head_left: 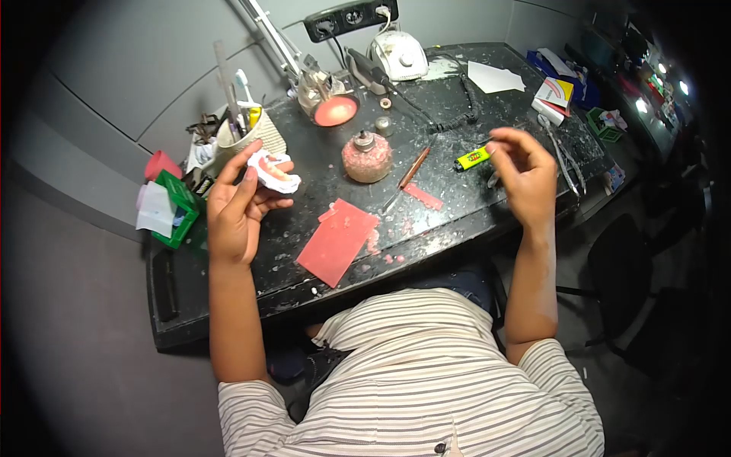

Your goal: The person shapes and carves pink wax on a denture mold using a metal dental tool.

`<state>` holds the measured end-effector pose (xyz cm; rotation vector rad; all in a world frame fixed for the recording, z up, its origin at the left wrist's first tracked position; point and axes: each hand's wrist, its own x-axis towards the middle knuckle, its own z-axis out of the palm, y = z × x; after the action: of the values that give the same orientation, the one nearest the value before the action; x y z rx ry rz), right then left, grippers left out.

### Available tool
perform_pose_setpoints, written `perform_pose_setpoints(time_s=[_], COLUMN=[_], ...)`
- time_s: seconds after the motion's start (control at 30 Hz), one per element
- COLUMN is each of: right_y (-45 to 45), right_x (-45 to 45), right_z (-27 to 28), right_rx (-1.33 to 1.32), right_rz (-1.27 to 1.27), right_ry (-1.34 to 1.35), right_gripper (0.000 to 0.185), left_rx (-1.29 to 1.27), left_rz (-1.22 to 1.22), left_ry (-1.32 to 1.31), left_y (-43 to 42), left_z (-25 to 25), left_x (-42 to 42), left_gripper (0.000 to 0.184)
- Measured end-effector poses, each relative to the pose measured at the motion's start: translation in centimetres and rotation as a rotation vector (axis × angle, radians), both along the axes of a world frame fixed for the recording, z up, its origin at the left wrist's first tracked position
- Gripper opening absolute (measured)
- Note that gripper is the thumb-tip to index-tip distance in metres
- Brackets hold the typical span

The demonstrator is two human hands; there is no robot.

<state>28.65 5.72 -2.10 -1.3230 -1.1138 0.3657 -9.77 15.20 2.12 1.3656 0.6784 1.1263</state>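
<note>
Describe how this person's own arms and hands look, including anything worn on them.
The left hand and right hand wear no gloves, and I see no watch or bracelet. The forearms are bare; short, pale sleeves with thin dark stripes end near the elbows, matching the shirt.

At 12 o'clock, black power strip (352,20) on the grey wall (472,19), above a white micromotor control unit (401,57). At 11, toothbrush (243,82) leaning in a cream container (270,135). At 9, green basket (183,199) with white paper (155,218) over its side. At 1, pale loose sheet (493,77). At 3, black chair (620,266).
</note>
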Motion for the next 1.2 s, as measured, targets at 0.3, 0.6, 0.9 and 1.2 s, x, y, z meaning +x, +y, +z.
perform_pose_setpoints(time_s=[0.3,0.6,0.9,1.2], right_y=[3.3,1.1,-1.9,-3.2], right_x=[5.8,8.5,7.4,7.5], right_z=[4.8,3.6,-0.3,0.7], right_rx=[0.009,-0.387,-0.172,-0.106], right_rz=[-0.184,0.162,0.162,0.416], right_ry=[-0.114,-0.674,-0.876,-0.384], right_gripper=[0.018,0.026,0.013,0.012], left_rx=[-0.270,-0.190,-0.243,-0.195], left_rz=[-0.006,0.026,-0.153,-0.257], left_ry=[-0.364,-0.612,-0.724,-0.573], left_y=[-2.2,-3.0,-8.0,-11.1], left_z=[-0.9,-2.6,-3.2,-5.0], left_x=[1.8,-0.4,4.2,8.1], left_gripper=[0.061,0.060,0.067,0.057])
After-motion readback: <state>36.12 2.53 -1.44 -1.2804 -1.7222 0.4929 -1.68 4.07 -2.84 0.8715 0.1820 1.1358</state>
